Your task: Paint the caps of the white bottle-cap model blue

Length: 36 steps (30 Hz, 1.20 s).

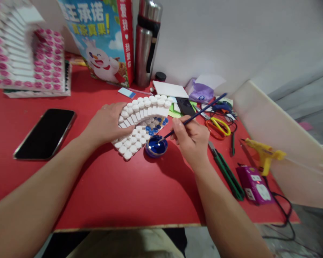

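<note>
With my right hand [192, 139] I grip a slim blue paintbrush [204, 111], its tip dipped in a small bowl of dark blue paint [156, 147]. My left hand [107, 120] is closed around the left end of a white arched model [140, 113] made of round discs and flat strips. Most discs are white; several on its inner right part are painted blue. The bowl stands close in front of the model. My left fingertips are partly hidden behind the arch.
A black phone [45, 134] lies left, below a pink-and-white model [27, 53]. A steel flask [146, 46] and a printed box [102, 39] stand behind. Scissors [218, 128], a green utility knife [227, 172], a yellow glue gun [263, 152] and a purple power block [254, 184] lie right.
</note>
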Each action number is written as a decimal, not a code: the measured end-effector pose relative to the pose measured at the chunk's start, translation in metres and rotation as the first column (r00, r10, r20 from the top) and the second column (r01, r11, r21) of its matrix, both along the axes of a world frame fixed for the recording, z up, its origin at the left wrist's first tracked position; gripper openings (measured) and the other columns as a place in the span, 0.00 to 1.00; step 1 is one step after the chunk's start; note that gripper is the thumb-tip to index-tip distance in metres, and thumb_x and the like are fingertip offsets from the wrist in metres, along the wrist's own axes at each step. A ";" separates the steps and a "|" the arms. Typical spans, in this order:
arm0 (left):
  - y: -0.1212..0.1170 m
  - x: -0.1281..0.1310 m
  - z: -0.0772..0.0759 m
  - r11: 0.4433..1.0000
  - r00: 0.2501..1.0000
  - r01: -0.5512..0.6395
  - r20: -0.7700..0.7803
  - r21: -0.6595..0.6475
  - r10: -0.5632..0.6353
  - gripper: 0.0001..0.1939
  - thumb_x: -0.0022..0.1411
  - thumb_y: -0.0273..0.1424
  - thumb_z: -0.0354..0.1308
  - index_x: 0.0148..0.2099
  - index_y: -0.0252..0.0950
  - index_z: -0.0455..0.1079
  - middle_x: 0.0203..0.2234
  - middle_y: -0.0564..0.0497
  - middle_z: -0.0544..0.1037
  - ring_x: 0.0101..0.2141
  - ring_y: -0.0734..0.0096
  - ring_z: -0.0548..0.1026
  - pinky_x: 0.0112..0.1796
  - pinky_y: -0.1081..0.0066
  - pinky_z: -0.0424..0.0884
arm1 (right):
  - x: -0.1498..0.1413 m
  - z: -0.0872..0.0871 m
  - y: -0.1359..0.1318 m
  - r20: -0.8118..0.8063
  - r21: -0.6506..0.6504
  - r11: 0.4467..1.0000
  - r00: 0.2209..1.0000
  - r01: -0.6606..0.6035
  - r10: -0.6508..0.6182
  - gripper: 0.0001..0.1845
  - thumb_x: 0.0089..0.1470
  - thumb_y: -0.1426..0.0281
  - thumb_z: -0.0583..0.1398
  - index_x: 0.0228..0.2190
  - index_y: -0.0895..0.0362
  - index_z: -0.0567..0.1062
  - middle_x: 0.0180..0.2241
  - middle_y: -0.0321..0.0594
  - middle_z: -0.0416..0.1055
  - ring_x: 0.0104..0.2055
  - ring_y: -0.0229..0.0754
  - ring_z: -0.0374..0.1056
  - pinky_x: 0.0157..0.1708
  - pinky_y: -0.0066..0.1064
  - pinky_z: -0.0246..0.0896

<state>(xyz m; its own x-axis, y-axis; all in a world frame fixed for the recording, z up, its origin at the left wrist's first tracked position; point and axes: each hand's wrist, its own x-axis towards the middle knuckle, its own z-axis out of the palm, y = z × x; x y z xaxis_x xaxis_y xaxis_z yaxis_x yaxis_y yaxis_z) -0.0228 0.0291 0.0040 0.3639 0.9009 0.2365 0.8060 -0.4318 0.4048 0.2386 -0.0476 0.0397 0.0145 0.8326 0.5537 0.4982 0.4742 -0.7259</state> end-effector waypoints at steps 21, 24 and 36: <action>0.001 -0.001 0.002 0.999 0.999 0.031 -0.014 0.016 -0.030 0.35 0.61 0.45 0.60 0.65 0.31 0.70 0.53 0.38 0.81 0.51 0.44 0.79 0.53 0.52 0.75 | 0.000 -0.001 0.005 -0.150 0.003 0.998 0.986 0.068 -0.066 0.15 0.67 0.58 0.66 0.32 0.54 0.82 0.25 0.34 0.81 0.26 0.40 0.79 0.30 0.32 0.75; 0.001 0.000 0.004 0.999 0.999 0.033 -0.014 0.003 -0.033 0.34 0.61 0.45 0.60 0.65 0.32 0.70 0.53 0.38 0.81 0.50 0.45 0.79 0.53 0.53 0.74 | 0.000 -0.006 0.006 -0.071 -0.002 0.999 0.996 0.051 -0.051 0.13 0.68 0.61 0.65 0.33 0.55 0.83 0.28 0.38 0.84 0.28 0.41 0.81 0.31 0.33 0.75; 0.003 -0.002 0.001 0.999 0.999 0.036 -0.005 -0.030 -0.036 0.37 0.61 0.45 0.62 0.67 0.31 0.68 0.58 0.34 0.80 0.57 0.39 0.77 0.58 0.48 0.73 | 0.001 -0.016 0.012 0.054 0.004 0.995 0.994 0.096 -0.096 0.14 0.69 0.61 0.65 0.34 0.55 0.83 0.26 0.38 0.84 0.28 0.41 0.81 0.34 0.33 0.72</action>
<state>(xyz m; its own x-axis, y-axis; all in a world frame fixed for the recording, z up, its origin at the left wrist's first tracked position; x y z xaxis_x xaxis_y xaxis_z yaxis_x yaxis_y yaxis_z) -0.0245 0.0317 0.0046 0.3977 0.8938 0.2071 0.7925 -0.4484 0.4135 0.2397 -0.0354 0.0236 0.0637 0.8279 0.5572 0.5801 0.4236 -0.6957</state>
